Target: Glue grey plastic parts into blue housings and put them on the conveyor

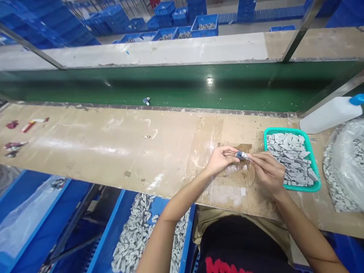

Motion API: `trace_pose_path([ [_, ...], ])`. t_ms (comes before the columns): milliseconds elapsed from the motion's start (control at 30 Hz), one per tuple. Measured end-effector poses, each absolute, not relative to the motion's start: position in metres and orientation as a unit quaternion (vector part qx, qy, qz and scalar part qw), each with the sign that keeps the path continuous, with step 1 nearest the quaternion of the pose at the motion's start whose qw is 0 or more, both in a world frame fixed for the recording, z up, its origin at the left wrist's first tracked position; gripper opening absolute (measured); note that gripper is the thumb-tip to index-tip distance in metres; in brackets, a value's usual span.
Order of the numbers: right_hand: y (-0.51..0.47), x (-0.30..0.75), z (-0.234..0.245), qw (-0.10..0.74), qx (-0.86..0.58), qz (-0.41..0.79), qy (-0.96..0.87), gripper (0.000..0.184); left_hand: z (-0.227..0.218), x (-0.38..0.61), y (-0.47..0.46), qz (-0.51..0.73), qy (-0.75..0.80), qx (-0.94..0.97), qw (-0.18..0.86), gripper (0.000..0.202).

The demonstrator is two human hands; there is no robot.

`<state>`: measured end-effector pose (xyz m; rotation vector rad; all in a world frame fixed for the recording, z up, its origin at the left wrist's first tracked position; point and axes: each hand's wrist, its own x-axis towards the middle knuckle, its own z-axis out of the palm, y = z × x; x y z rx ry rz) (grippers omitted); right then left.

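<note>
Head view: left hand (221, 161) and right hand (267, 172) were close together above a worn tan wooden bench (113, 151), both pinching a small blue-and-white part (241, 154) between their fingertips. A scrap of brown cardboard (247, 178) lay under them. Just right of the right hand sat a teal plastic tray (284, 131) heaped with grey rectangular blocks (292, 159). Beyond it lay a white plastic bottle with a blue cap (331, 113).
</note>
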<state>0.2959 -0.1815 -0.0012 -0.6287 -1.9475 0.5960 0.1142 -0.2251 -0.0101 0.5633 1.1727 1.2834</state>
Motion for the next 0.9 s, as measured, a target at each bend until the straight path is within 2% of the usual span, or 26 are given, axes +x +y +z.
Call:
trace_pose_path([
  [367, -0.176, 0.301, -0.006, 0.442, -0.260, 0.279, -0.812, 0.039, -0.022, 0.126, -0.232, 0.584, 0.519, 0.258, 0.568, 0.031],
  [633, -0.172, 0.303, -0.006, 0.428, -0.237, 0.310, -0.815, 0.054, -0.027, 0.131, -0.235, 0.604, 0.519, 0.261, 0.546, 0.038],
  [767, -0.172, 0.303, -0.007, 0.420, -0.224, 0.298, -0.827, 0.060, -0.029, 0.134, -0.237, 0.621, 0.515, 0.284, 0.519, 0.044],
  [900, -0.174, 0.303, -0.006, 0.412, -0.231, 0.304, -0.828, 0.063, -0.032, 0.139, -0.240, 0.636, 0.527, 0.326, 0.460, 0.037],
])
